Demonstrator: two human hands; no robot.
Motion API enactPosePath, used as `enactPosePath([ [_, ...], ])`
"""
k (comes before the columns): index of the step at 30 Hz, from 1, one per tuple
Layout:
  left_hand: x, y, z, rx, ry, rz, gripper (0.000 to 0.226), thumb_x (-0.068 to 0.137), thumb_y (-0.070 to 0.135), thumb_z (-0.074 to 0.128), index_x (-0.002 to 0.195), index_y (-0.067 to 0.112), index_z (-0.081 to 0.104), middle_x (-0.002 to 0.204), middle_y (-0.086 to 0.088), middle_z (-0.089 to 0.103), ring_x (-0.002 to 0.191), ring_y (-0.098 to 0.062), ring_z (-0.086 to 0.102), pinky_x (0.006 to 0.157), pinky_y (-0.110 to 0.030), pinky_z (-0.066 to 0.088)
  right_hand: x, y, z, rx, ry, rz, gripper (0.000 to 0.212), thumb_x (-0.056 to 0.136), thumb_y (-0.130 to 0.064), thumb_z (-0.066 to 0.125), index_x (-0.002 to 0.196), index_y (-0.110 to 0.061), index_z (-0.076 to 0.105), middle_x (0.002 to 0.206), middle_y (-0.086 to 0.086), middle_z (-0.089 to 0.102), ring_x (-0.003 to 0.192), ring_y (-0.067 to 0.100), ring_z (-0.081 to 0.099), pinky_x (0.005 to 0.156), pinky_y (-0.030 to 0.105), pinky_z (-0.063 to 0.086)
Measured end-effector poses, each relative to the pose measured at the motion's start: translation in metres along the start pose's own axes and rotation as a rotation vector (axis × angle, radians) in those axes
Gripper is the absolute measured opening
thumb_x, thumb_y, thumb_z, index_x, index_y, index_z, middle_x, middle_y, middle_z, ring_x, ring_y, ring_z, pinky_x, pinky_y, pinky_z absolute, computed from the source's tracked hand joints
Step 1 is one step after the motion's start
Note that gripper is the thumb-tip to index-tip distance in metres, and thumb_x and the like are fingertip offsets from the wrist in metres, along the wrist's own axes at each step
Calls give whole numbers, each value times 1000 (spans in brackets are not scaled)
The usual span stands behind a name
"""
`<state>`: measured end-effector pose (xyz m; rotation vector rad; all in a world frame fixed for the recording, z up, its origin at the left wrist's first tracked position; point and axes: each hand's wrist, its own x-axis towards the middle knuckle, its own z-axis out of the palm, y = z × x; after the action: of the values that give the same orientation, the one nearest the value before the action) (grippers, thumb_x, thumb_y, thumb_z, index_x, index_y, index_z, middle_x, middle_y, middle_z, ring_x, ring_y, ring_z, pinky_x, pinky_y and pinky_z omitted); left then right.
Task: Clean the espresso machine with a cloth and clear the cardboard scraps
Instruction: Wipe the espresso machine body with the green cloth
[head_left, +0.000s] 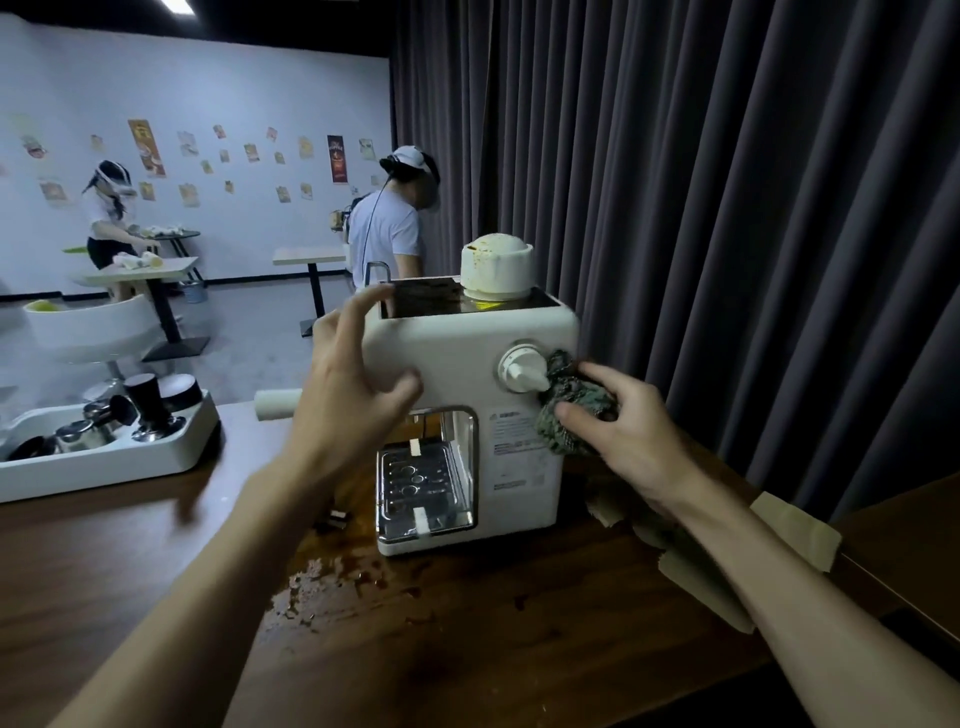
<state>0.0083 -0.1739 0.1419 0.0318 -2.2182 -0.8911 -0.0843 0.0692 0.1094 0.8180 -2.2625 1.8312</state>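
— Cream plastic is what I'm wiping in the head view. The espresso machine (457, 353) stands on the dark wood table (156, 597). My right hand (628, 431) has its fingers curled round the bunched green cloth (571, 400) and presses it on the machine's right front edge, touching the dial (522, 366).

— And your left?

— My left hand (353, 364) is at the machine's upper left corner, fingers spread and slack, clasping nothing. It's blurred, so I can't tell whether it really bears on the casing.

— What worries you?

— Three things, I reckon. The cloth could catch the dial's pointer and turn it. A hard wipe leftward could shove the machine, since my left hand hardly braces it, and the brown puddle (332, 577) in front of the machine might let it skid. The cardboard scraps (795, 530) lie to the machine's right, partly under my right forearm, and a careless sweep could knock them off the table.

— Anything on top?

— A stained white cap (496, 270), which could tip if bumped.
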Motion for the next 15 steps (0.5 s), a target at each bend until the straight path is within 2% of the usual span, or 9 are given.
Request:
enactPosePath([
  [2, 6, -4, -11, -36, -22, -37, 69, 74, 37, 66, 135, 50, 38, 132, -3, 42, 105, -32, 58, 89, -52, 57, -10, -2, -1, -34, 2, -28, 42, 84, -13, 73, 119, -28, 57, 107, -13, 65, 97, -7, 63, 83, 14, 53],
  [4, 10, -5, -14, 25, -5, -93, 63, 75, 52, 59, 136, 50, 41, 129, -4, 41, 111, -34, 57, 95, -55, 53, -11, -5, -5, -48, 1, -28, 41, 83, -13, 74, 114, -35, 58, 114, -11, 66, 104, -4, 62, 90, 20, 52],
  [6, 10, 4, -7, 182, 56, -137, 54, 84, 58, 52, 137, 45, 49, 129, -10, 39, 124, -36, 44, 108, -50, 41, -8, -7, -9, -16, -33, -8, 53, 83, -13, 74, 129, -29, 53, 130, -5, 60, 120, 4, 56, 103, 29, 47],
  [8, 4, 17, 3, 301, 71, -148, 54, 87, 63, 44, 137, 44, 53, 135, -17, 37, 135, -36, 31, 110, -48, 33, -6, -13, -8, -6, -77, -1, 66, 84, -12, 73, 143, -16, 44, 140, -3, 52, 129, 7, 49, 111, 33, 40],
  [10, 0, 24, 10, 316, 47, -162, 60, 82, 67, 39, 138, 46, 52, 143, -21, 32, 141, -37, 25, 112, -50, 30, -7, -16, -2, -21, -73, -12, 67, 83, -15, 75, 143, -11, 44, 139, -3, 53, 127, 6, 50, 112, 37, 39],
  [12, -1, 22, 13, 270, 31, -154, 60, 81, 67, 41, 136, 45, 53, 149, -23, 28, 145, -38, 20, 115, -52, 28, -12, -19, 3, -48, -41, -17, 73, 79, -29, 78, 142, -12, 46, 138, -4, 55, 126, 6, 52, 111, 39, 41],
  [13, -1, 21, 12, 243, 26, -142, 58, 82, 66, 42, 135, 45, 54, 150, -24, 26, 146, -38, 19, 116, -51, 28, -14, -21, 5, -60, -32, -17, 76, 77, -33, 78, 143, -13, 46, 138, -4, 56, 126, 6, 53, 110, 38, 41],
  [15, -2, 15, 7, 172, 33, -119, 52, 83, 62, 46, 129, 43, 57, 150, -23, 27, 146, -36, 19, 116, -49, 27, -23, -25, 9, -55, -32, -23, 70, 80, -24, 78, 142, -15, 46, 134, -7, 58, 120, -1, 55, 105, 27, 45],
])
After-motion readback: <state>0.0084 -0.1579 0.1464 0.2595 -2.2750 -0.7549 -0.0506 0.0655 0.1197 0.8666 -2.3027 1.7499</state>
